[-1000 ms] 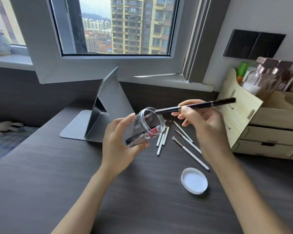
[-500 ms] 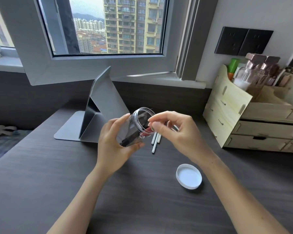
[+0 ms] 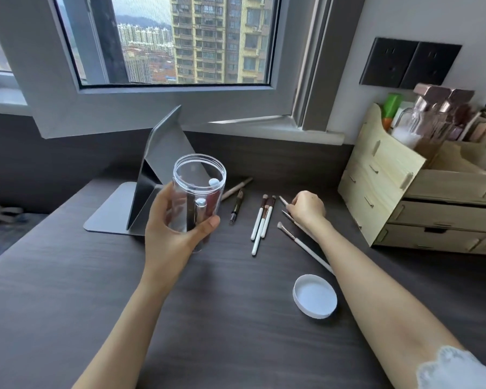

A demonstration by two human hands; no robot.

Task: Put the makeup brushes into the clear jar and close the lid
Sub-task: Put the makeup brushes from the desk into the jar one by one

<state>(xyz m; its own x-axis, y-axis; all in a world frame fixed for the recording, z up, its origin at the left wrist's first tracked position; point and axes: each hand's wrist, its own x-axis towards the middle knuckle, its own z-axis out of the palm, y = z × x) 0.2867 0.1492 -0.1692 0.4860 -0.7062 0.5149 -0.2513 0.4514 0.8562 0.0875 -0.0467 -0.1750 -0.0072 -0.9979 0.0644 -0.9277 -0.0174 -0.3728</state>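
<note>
The left hand (image 3: 171, 237) grips the upright clear jar (image 3: 197, 195) above the dark wood-grain worktop (image 3: 68, 290), the right hand (image 3: 306, 209) pinches a brush (image 3: 283, 201) among loose makeup brushes (image 3: 261, 220), the white lid (image 3: 314, 296) nearby, below a window (image 3: 180, 40).

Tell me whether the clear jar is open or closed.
Open. The clear jar, held in the left hand, has a bare rim; the white lid lies on the desk.

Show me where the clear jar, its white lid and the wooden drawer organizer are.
clear jar (image 3: 198, 175): head view, front wall just below the open rim.
white lid (image 3: 314, 296): head view, its upturned inner face.
wooden drawer organizer (image 3: 376, 175): head view, left side panel.
</note>
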